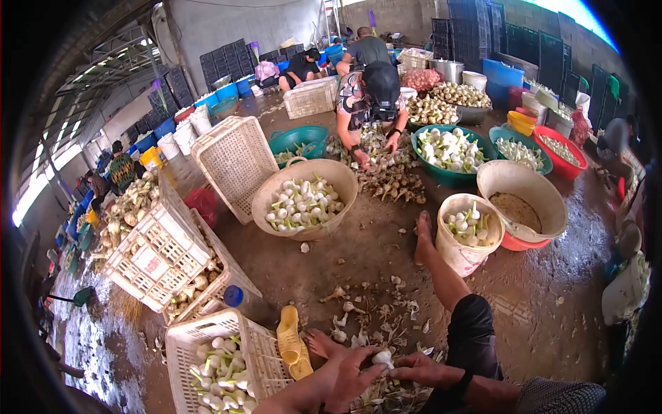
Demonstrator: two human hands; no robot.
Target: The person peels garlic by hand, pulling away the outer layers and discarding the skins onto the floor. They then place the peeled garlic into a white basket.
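Nearest the camera, toward six o'clock, left hand (348, 379) and right hand (423, 371) meet at a garlic bulb (382, 357). Rounded and whitish, it tapers toward the right fingers. Left fingers and thumb, parted about as wide as the bulb, grasp it from nine o'clock; right fingertips pinch close together at its four o'clock side. Garlic scraps (393, 319) litter the floor at twelve o'clock from it, and a white crate (267, 359) stands at nine.

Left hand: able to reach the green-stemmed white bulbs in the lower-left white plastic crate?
Likely yes: the bulbs lie exposed in the open crate nearby, though the left hand is at a white garlic bulb.
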